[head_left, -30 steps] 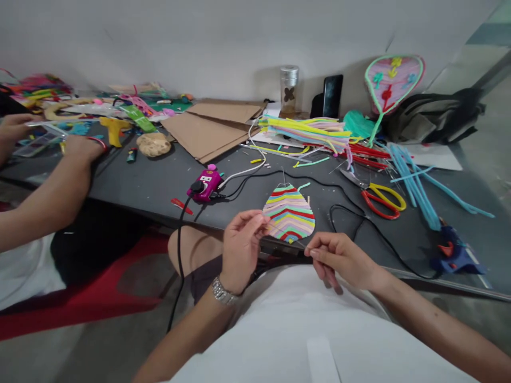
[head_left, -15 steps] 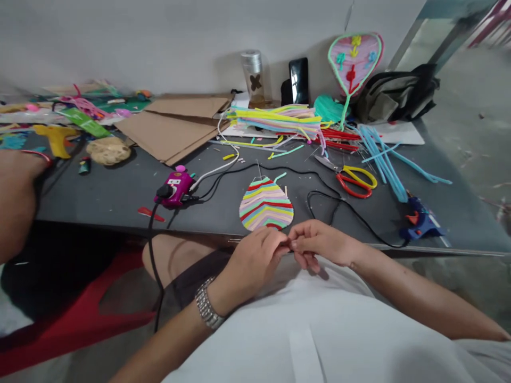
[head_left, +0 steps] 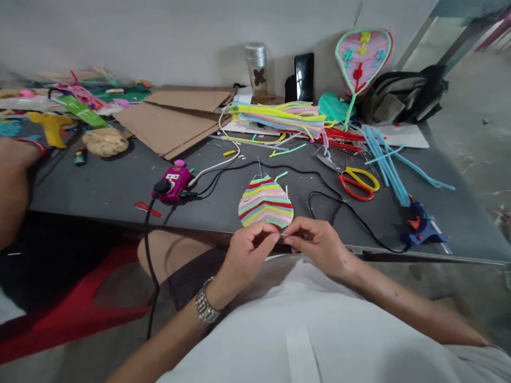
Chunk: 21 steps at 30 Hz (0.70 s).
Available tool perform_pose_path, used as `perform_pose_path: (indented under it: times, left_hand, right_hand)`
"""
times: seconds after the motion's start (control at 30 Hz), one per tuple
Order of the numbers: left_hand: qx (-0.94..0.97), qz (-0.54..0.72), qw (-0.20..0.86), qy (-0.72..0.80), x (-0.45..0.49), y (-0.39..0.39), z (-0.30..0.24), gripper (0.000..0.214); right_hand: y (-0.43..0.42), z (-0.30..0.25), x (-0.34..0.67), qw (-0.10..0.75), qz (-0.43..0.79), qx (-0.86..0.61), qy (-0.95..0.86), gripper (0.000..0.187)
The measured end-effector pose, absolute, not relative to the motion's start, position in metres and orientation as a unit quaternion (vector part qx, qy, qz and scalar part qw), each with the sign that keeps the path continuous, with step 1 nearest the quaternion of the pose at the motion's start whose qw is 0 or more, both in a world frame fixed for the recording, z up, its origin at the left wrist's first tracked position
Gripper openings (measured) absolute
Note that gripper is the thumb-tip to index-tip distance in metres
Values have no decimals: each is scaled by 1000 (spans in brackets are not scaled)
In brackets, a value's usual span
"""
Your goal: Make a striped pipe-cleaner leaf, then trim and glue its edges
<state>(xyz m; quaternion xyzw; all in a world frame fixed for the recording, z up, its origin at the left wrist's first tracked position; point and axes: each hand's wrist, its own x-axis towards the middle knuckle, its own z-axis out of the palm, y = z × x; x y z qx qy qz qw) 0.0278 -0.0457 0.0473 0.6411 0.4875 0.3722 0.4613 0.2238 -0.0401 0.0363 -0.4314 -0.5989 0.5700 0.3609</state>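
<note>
My left hand [head_left: 245, 252] and my right hand [head_left: 317, 246] meet at the near edge of the dark table [head_left: 120, 186], fingertips pinched together on a thin wire [head_left: 284, 234] between them. Just beyond the fingertips lies a leaf-shaped piece [head_left: 266, 203] striped in red, yellow, green, pink and blue, flat on the table. A watch sits on my left wrist. My white shirt fills the bottom of the view.
Yellow-and-red scissors [head_left: 357, 182], a blue glue gun [head_left: 421, 226], a purple plug adapter [head_left: 172, 181] with black cords, a bundle of coloured pipe cleaners [head_left: 279, 117], cardboard sheets [head_left: 179, 114], a jar [head_left: 256, 66], a phone, a pink fan shape [head_left: 363, 53]. Another person's arm [head_left: 14, 175] at left.
My hands came together from apart; the left hand let go of the striped piece, which now lies on the table. Both hands now pinch the wire. The view shifted right.
</note>
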Motion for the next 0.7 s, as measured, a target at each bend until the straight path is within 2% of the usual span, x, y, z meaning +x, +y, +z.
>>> perform_pose_path:
  times: [0.2,0.4,0.53,0.7]
  left_hand:
    - [625,341,525,467,27,-46,43,19]
    - [627,344,525,461,29,-47,40,17]
    - [679,353,456,454,31,-51,36,16]
    - [725,412,337,436,33,-54,32,13]
  right_hand:
    - [-41,38,226,388,455,-413,-687,8]
    - [-40,39,224,408,444,-402,-689,10]
    - [-40,41,222,398,517,-414,-635,13]
    - [-36,39,220,415,654,-387,-500,30]
